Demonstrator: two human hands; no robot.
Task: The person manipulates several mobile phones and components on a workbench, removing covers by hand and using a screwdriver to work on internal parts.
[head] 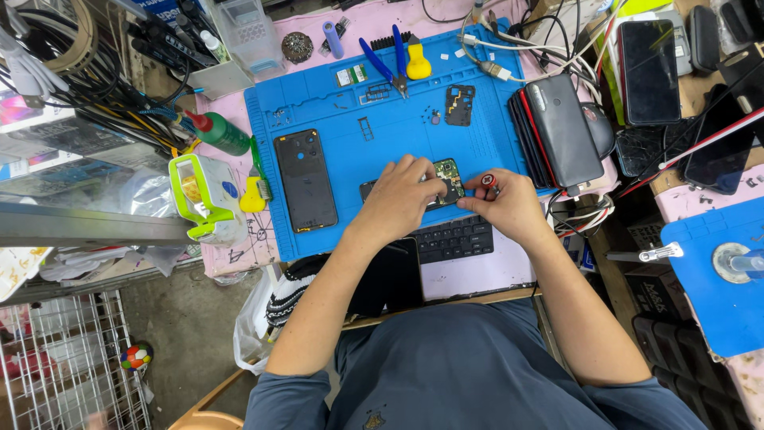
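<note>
At the far left of a crowded repair bench, a tangle of black cables (95, 72) hangs above a white-and-green tape dispenser (205, 199), with a green bottle with a red cap (219, 131) and a small yellow-handled brush (255, 187) lying at the edge of a blue work mat (334, 103). On the mat's left half lies a dark phone back cover (305, 180), flat and well apart from the hands. Toward the mat's top edge rest blue-handled cutters (386, 64) beside a yellow-handled tool (417, 62), and a small black inner plate (459, 105) sits just right of them. At the centre, the person's left hand (398, 199) lies with fingers curled down over an opened phone (447, 179), pressing and steadying it near the mat's lower edge; the green circuit board shows just beyond the fingertips. Just beside it, the right hand (509, 209) grips a red-capped screwdriver (488, 181) between thumb and fingers, its top turned toward the camera and its tip hidden at the phone's right end. A black keyboard (455, 237) sits just below both hands. Farther right, a stack of dark phones (557, 131) stands on the mat's right edge, with white cables (509, 48) trailing behind, and more handsets (649, 72) lie on the neighbouring surface.
</note>
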